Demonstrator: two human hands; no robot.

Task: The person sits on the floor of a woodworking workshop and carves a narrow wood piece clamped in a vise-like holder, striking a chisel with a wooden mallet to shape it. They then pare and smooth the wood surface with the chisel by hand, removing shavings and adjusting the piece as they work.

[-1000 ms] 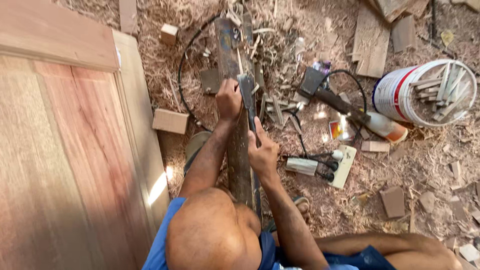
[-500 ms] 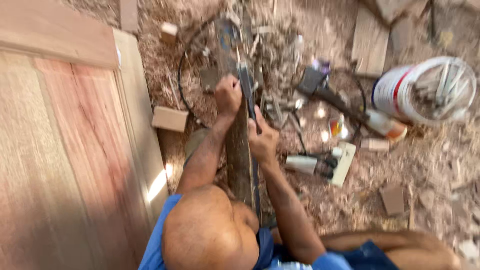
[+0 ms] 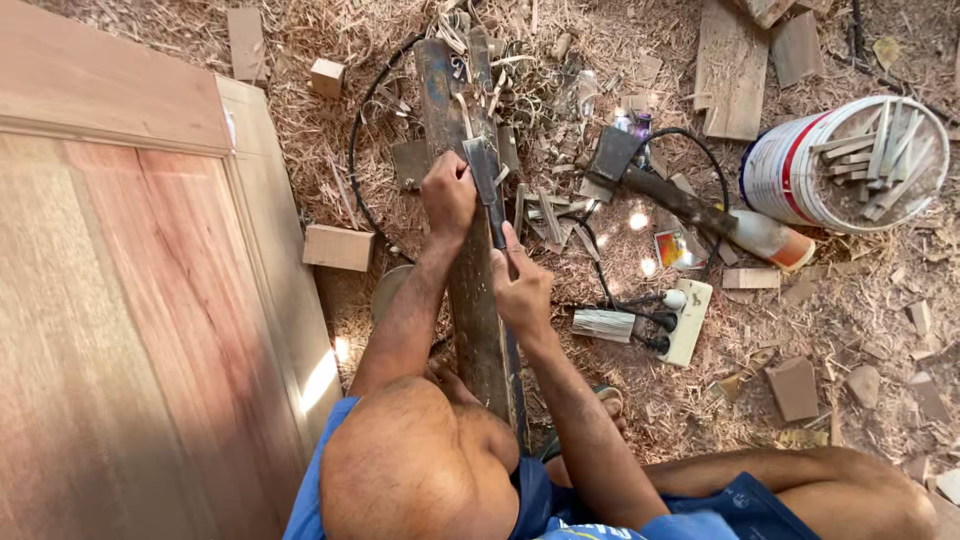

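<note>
My left hand has slid slightly forward along the long dark plank on the shaving-strewn floor, clenched on the plane; my right hand grips its rear (so the stroke continues). The white bucket holds wood offcuts.

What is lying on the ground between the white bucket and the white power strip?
In the head view, an orange-capped bottle lies on the shavings just below the white bucket. A small wood offcut sits between it and the white power strip.
</note>
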